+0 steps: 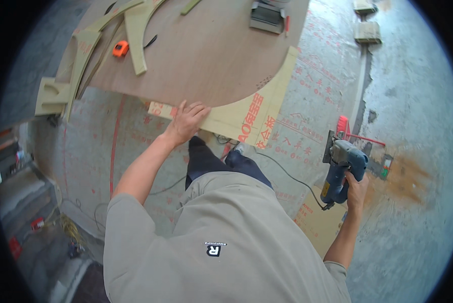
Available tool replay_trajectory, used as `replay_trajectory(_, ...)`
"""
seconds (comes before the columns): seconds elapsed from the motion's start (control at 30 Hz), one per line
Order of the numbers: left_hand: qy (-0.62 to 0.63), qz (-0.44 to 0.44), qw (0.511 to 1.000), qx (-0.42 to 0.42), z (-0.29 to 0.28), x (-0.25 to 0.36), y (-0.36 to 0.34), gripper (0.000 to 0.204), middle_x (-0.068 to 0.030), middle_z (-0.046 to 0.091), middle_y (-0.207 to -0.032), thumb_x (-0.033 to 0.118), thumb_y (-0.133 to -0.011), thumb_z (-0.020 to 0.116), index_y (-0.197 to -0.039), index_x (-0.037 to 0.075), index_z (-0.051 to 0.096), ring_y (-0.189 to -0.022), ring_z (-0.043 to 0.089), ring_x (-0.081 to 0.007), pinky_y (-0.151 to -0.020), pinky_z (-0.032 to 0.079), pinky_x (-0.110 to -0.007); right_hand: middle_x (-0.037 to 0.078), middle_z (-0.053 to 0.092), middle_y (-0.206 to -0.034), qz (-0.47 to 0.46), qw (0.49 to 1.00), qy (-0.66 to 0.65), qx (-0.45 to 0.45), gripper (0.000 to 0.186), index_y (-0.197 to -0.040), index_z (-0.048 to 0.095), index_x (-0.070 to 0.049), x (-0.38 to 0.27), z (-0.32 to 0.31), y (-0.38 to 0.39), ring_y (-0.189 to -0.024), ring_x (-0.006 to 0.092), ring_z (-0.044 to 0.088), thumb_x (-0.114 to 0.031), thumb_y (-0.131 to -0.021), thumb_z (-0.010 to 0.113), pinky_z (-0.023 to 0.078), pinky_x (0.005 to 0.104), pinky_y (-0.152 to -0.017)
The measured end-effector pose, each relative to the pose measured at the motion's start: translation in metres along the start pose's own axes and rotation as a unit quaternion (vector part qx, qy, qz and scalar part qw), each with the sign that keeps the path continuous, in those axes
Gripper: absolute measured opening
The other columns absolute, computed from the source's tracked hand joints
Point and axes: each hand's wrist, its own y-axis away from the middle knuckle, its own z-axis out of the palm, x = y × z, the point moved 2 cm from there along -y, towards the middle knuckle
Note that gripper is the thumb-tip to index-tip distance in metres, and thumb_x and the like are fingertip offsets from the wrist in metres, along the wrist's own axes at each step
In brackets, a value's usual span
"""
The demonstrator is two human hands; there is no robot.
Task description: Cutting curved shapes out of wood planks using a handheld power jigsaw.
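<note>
In the head view, the two hands are well apart. The left hand (187, 121) lies over the narrow left part of a pale yellow board (229, 119) with red print, its fingers on the upper face; I cannot tell whether the thumb grips below. This board sits at the counter's (201, 60) near edge, its inner side a concave curve and its right arm pointing away from the person. The right hand (356, 188) is closed round the handle of a blue and grey jigsaw (341, 164), held out to the right, away from the board; a dark cord (298, 181) hangs from it. On the counter lie an orange tape measure (121, 48), curved offcuts (136, 44) at the left, and a dark box (267, 18) beside a red pencil (287, 26).
</note>
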Motion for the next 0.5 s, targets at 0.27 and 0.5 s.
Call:
replay_trajectory(0.27,-0.033,-0.076,0.996,0.037,0.037,0.09,0.012,0.095,-0.0128,0.026,-0.171,0.024,-0.075,0.085,-0.16,0.026,0.041,-0.16,0.019,-0.0314,-0.127,0.012,-0.062,0.004,0.07,-0.088,-0.07,0.987,0.015,-0.146,0.016,-0.102,0.07,-0.001,-0.1,0.01,0.014,-0.079,0.0129,0.065,-0.003,-0.087,0.071,0.051,0.0295,-0.074)
replay_trajectory(0.5,0.055,-0.014,0.998,0.016,0.055,0.082,-0.045,0.094,-0.0114,0.028,-0.17,0.05,-0.067,0.09,-0.152,0.04,0.05,-0.158,0.018,-0.0414,-0.126,0.012,-0.066,0.008,0.074,-0.098,-0.131,0.954,0.072,-0.258,0.035,-0.112,0.07,0.003,-0.196,0.072,0.023,-0.089,0.0174,0.068,-0.002,-0.078,0.074,0.052,0.0311,-0.085)
